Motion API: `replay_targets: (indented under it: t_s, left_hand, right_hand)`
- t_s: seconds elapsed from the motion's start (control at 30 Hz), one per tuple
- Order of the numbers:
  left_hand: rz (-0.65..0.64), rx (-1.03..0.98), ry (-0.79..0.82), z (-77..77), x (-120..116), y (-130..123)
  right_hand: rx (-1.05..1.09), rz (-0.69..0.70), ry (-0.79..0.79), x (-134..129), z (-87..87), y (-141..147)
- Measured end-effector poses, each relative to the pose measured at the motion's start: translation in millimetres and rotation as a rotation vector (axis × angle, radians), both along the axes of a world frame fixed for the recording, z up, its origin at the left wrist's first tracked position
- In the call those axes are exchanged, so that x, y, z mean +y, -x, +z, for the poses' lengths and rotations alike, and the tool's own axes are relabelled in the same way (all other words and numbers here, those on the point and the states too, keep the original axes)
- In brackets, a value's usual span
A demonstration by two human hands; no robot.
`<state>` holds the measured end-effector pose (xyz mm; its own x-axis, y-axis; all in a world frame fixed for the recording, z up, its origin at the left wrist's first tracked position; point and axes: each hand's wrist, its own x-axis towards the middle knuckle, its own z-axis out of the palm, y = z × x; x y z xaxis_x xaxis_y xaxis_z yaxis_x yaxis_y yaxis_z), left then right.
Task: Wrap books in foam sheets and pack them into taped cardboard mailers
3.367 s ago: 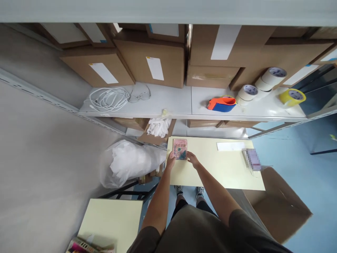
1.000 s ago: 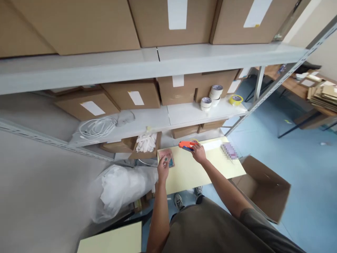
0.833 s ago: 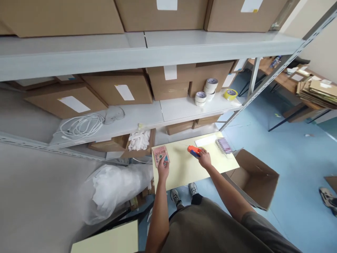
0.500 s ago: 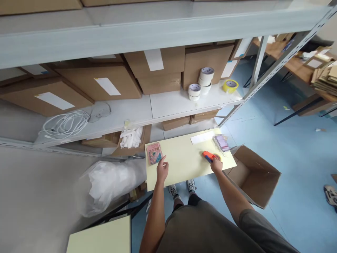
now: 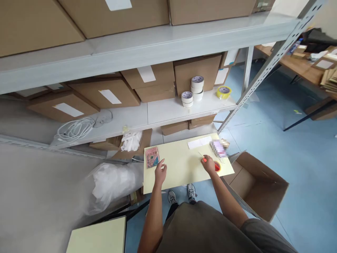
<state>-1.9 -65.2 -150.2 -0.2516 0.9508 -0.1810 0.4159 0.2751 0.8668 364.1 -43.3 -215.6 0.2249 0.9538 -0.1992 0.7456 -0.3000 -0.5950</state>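
On the pale yellow board (image 5: 181, 161) lies a flat pink packet with a printed cover (image 5: 152, 157). My left hand (image 5: 160, 172) hovers by its lower right corner, fingers loosely bent and apart, holding nothing. Farther right, my right hand (image 5: 210, 164) is closed around an orange-red tape dispenser (image 5: 204, 160), most of which the hand covers. The dispenser's tape roll (image 5: 217, 166) shows just right of the hand. Beyond it sit a white paper strip (image 5: 199, 142) and a purplish item, blurred out (image 5: 218, 148).
An open cardboard box (image 5: 259, 184) stands at the board's right end. Shelving ahead bears cartons (image 5: 155, 79), white tape rolls (image 5: 187, 99), a yellow tape roll (image 5: 223, 92) and a coiled white cable (image 5: 76, 129). A plastic bag of white material (image 5: 116, 181) lies left.
My right hand has shifted slightly left and turned with the tape dispenser, now covering more of it. My left hand stays beside the pink packet. The camera view has tilted up a little.
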Motion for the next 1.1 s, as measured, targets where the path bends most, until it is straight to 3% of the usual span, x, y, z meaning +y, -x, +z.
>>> replay_targets:
  t_s: [0.1, 0.23, 0.43, 0.57, 0.8, 0.93, 1.1]
  left_hand:
    - [0.041, 0.020, -0.019, 4.7, -6.2, 10.4]
    - [0.138, 0.028, -0.066, 14.4, -26.5, 37.0]
    - [0.402, 0.023, -0.090, 20.4, -85.7, 108.1]
    - [0.565, 0.041, -0.111, 16.5, -142.5, 167.7]
    - [0.825, 0.068, -0.159, 4.7, -234.2, 288.5]
    - [0.881, 0.051, -0.179, -12.1, -255.8, 359.5]
    - [0.893, -0.037, -0.160, -42.0, -255.2, 436.1]
  right_hand:
    - [0.135, 0.095, -0.160, 23.8, 11.8, 32.9]
    - [0.254, 0.219, -0.232, 54.8, 25.7, 87.1]
    - [0.375, 0.471, -0.266, 76.4, 39.3, 206.9]
    - [0.422, 0.689, -0.289, 59.0, 46.6, 307.5]
    - [0.413, 1.030, -0.300, -5.5, 56.3, 480.3]
    - [0.388, 1.083, -0.286, -27.3, 51.2, 566.6]
    - [0.309, 1.108, -0.247, -34.1, 26.4, 651.4]
